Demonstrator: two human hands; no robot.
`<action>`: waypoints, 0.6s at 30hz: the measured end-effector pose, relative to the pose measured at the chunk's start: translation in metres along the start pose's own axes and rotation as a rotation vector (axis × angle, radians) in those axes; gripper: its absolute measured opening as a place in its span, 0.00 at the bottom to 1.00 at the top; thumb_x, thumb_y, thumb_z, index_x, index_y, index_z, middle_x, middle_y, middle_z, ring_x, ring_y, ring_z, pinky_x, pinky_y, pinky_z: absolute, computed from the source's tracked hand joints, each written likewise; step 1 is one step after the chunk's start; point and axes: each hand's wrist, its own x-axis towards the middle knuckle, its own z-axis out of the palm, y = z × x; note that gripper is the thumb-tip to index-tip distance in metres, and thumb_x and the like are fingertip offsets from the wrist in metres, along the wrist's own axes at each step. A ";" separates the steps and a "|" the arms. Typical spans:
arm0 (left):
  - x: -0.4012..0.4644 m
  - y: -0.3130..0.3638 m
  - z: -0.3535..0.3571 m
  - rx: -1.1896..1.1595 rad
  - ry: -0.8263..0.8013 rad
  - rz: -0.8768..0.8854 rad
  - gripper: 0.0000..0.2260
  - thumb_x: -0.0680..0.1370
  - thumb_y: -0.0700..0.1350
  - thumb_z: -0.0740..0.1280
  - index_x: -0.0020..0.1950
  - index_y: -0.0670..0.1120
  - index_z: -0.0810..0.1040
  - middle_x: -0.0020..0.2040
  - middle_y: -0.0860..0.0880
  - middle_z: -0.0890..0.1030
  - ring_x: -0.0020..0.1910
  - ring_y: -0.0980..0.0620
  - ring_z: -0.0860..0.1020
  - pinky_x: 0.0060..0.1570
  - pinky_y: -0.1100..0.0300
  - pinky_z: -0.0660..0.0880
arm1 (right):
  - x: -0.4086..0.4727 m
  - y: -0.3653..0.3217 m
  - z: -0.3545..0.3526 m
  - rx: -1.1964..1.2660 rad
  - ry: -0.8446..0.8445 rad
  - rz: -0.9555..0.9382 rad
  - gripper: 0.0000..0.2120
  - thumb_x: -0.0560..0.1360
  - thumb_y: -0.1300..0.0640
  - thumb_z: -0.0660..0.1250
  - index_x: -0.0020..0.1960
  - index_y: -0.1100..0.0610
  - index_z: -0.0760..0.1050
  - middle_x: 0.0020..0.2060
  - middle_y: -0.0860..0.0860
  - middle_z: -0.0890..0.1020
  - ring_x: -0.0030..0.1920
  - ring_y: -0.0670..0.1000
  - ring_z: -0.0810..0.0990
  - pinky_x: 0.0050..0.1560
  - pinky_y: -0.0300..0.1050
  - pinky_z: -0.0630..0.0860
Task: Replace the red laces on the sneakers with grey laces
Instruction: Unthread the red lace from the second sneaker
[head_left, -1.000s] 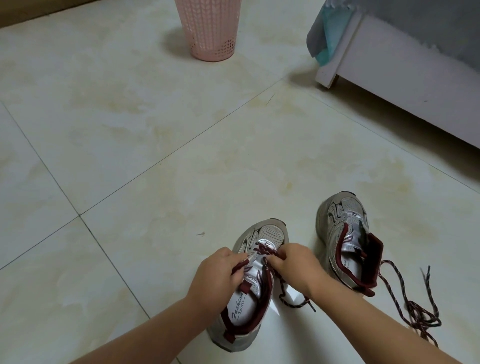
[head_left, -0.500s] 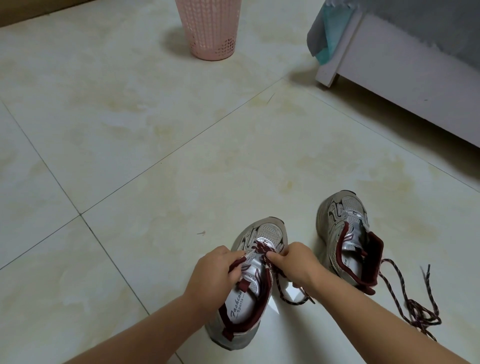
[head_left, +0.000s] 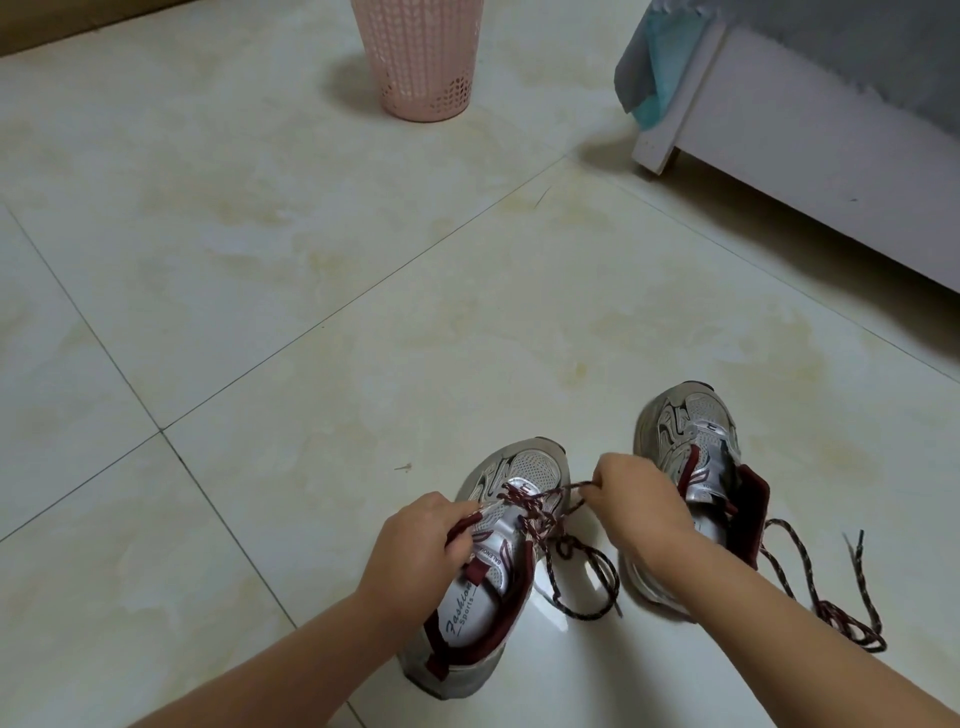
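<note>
Right hand (head_left: 636, 504) is closed in a pinch on the red lace (head_left: 563, 525), holding a strand taut out to the right of the near sneaker (head_left: 493, 566). Left hand (head_left: 421, 545) curls around that sneaker's left side at the eyelets, fingers closed on the upper and tongue edge. This sneaker stands on the floor (head_left: 260, 260) between the forearms, toe pointing away, with the lace threaded only through the eyelets nearest the toe; its slack loops on the tile just right of the shoe. A second sneaker (head_left: 691, 467) sits just beside the right hand, partly hidden by the wrist, its tongue pulled up. Its own loose lace (head_left: 810, 582) lies in a tangle on the tile to the right. Farther off stand a pink basket (head_left: 421, 57) and a white bed frame (head_left: 810, 156).
</note>
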 end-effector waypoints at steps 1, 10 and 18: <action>0.000 0.000 0.000 0.004 0.002 0.001 0.13 0.76 0.46 0.61 0.59 0.57 0.76 0.44 0.53 0.76 0.45 0.55 0.74 0.38 0.67 0.61 | -0.001 -0.001 0.001 -0.058 0.091 -0.023 0.05 0.77 0.57 0.61 0.46 0.58 0.72 0.44 0.54 0.79 0.47 0.57 0.78 0.40 0.44 0.69; 0.000 0.001 0.002 -0.004 0.011 -0.017 0.14 0.76 0.46 0.61 0.59 0.56 0.76 0.45 0.53 0.76 0.45 0.55 0.74 0.41 0.66 0.64 | -0.014 -0.014 0.023 0.900 -0.398 0.353 0.17 0.74 0.53 0.68 0.31 0.58 0.67 0.22 0.51 0.68 0.21 0.48 0.64 0.22 0.36 0.59; 0.000 0.000 0.001 -0.014 0.015 -0.017 0.14 0.76 0.46 0.61 0.61 0.56 0.76 0.44 0.53 0.76 0.45 0.55 0.74 0.39 0.67 0.61 | -0.002 0.006 0.011 0.502 0.066 0.293 0.14 0.76 0.59 0.62 0.32 0.62 0.73 0.29 0.54 0.74 0.34 0.54 0.72 0.36 0.41 0.65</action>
